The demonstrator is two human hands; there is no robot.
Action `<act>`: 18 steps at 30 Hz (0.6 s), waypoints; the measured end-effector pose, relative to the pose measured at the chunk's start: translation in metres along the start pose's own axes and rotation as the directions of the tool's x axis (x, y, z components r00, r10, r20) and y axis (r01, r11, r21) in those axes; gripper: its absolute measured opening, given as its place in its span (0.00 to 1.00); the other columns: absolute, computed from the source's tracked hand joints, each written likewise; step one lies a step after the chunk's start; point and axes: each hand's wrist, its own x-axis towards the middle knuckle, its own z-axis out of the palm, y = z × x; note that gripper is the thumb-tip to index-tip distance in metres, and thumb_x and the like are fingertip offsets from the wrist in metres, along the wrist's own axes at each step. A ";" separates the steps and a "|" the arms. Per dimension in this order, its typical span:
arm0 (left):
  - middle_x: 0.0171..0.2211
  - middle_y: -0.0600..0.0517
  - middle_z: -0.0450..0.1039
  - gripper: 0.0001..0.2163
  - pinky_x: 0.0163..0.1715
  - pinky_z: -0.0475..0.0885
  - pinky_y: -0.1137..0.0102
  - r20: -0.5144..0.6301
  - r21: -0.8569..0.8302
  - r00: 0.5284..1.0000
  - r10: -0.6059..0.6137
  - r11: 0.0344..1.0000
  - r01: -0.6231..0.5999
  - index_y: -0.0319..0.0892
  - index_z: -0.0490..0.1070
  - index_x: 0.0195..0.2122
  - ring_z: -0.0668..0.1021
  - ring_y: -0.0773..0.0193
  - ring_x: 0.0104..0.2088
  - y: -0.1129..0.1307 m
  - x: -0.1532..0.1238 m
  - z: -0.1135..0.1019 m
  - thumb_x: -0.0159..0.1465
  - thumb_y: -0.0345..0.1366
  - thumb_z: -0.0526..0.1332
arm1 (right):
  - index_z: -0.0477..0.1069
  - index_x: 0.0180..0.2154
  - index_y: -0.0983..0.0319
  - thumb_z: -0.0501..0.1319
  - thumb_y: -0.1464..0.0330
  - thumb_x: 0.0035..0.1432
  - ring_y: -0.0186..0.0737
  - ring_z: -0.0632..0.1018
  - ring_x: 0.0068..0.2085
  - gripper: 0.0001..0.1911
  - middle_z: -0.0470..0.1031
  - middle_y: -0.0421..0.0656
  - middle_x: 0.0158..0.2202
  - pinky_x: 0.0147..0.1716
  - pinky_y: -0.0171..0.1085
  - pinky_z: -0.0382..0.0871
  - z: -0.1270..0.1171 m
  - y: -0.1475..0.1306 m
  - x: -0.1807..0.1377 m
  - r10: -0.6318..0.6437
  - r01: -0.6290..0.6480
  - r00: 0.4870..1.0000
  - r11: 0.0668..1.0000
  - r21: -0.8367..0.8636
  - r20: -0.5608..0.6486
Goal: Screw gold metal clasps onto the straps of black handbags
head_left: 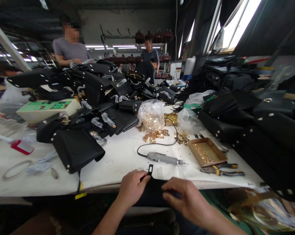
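A black leather bag piece (153, 192) lies across the table's front edge, with a small slotted tab (150, 169) pointing away from me. My left hand (132, 186) is closed on it, thumb pressed at the base of the tab. At its right side my right hand (184, 195) has curled fingers gripping the piece; part of that grip is hidden. Just beyond the tab rests a grey electric screwdriver (164, 159) with its bit pointing right and a black cord behind it. The lower part of the piece is lost in shadow below the table edge.
A cardboard box (195, 156) of small gold parts and pliers (223, 170) stand at right. Gold hardware (155, 135) lies loose by a plastic bag (151, 114). Black bags (76, 148) crowd the left; black leather (272, 140) fills the right. People (70, 49) are beyond.
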 end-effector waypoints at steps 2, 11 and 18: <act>0.37 0.51 0.82 0.14 0.41 0.65 0.68 0.054 -0.072 0.999 0.005 0.997 -0.001 0.48 0.80 0.38 0.81 0.57 0.40 -0.003 0.002 -0.001 0.70 0.44 0.55 | 0.80 0.41 0.58 0.63 0.63 0.66 0.41 0.80 0.39 0.08 0.81 0.42 0.37 0.39 0.36 0.71 -0.021 -0.003 0.044 -0.009 0.008 0.995 1.000 -0.010 -0.096; 0.30 0.54 0.78 0.14 0.36 0.65 0.70 0.080 -0.242 0.995 -0.058 0.967 0.076 0.45 0.77 0.31 0.78 0.59 0.35 -0.009 0.006 -0.001 0.65 0.46 0.57 | 0.80 0.47 0.56 0.63 0.70 0.63 0.44 0.79 0.48 0.12 0.78 0.45 0.52 0.47 0.37 0.68 -0.008 0.050 0.238 0.037 -0.033 0.999 0.855 -0.517 -0.002; 0.26 0.54 0.73 0.16 0.34 0.66 0.70 0.052 -0.388 0.995 -0.082 0.917 0.096 0.43 0.74 0.27 0.75 0.61 0.31 -0.005 -0.002 -0.001 0.65 0.48 0.57 | 0.81 0.36 0.60 0.63 0.69 0.63 0.46 0.79 0.45 0.06 0.79 0.47 0.47 0.43 0.37 0.69 0.010 0.066 0.273 0.091 -0.076 0.996 0.847 -0.526 0.003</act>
